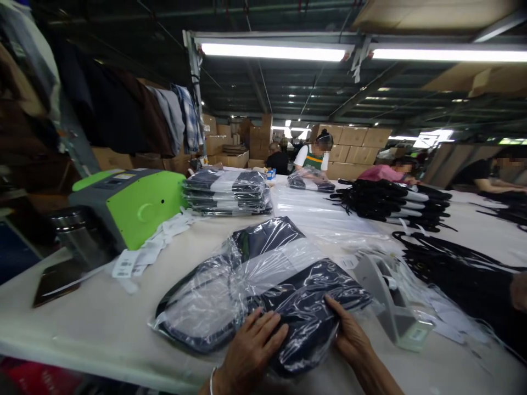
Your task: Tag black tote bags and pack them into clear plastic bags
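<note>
A dark folded garment in a clear plastic bag (304, 312) lies on the white table before me. My left hand (255, 348) rests flat on its near left part, fingers stretched out over the plastic. At its right edge my right hand (349, 332) grips the bag, thumb on top and the other fingers hidden beneath. Directly behind and to the left is another bagged item (197, 307), dark-rimmed with a pale middle, partly overlapped by the first. A white paper band (280, 266) shows through the plastic between dark sections.
A green and grey label machine (144, 206), a strip of white labels (132, 263), a flask (82, 236) and a phone-like dark slab (55, 282) stand left. Bagged stacks (228, 192) lie behind. On the right are a grey tape dispenser (395, 302) and black garments (395, 203). Co-workers sit beyond.
</note>
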A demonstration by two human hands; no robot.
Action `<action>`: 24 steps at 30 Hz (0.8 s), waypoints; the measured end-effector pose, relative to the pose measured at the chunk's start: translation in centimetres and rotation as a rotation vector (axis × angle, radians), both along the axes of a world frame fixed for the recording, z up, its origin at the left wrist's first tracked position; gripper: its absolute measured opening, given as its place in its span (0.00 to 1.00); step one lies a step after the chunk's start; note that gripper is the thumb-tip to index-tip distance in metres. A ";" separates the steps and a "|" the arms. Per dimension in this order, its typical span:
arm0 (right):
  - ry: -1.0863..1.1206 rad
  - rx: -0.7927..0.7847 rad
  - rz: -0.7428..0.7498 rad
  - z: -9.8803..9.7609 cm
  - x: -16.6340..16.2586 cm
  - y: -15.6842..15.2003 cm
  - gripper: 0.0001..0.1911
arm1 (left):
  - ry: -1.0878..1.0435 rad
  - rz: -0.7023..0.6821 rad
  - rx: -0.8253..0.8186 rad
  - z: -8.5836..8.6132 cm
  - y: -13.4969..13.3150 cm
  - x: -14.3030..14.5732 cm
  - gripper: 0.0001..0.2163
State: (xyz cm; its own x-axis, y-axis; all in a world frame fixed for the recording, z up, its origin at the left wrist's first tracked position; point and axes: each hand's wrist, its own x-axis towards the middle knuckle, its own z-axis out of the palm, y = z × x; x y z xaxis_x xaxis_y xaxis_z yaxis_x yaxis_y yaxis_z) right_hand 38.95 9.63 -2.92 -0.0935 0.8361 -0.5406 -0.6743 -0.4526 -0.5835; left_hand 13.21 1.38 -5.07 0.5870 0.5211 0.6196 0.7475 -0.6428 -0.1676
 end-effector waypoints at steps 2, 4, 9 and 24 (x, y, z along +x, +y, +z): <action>-0.044 0.021 -0.011 0.0 -0.3 -0.1 0.22 | -0.020 0.043 0.044 0.5 -0.3 -0.1 0.19; -0.075 0.052 -0.006 0.2 -0.3 -0.5 0.23 | -0.053 0.053 0.067 0.5 -0.4 -0.2 0.18; -0.027 0.128 0.187 0.2 -0.6 -3.0 0.24 | -0.190 0.027 0.030 -1.1 -0.1 0.1 0.17; -0.141 0.137 -0.107 -0.1 -0.5 -3.1 0.25 | -0.162 0.018 -0.045 -0.9 -0.7 0.1 0.18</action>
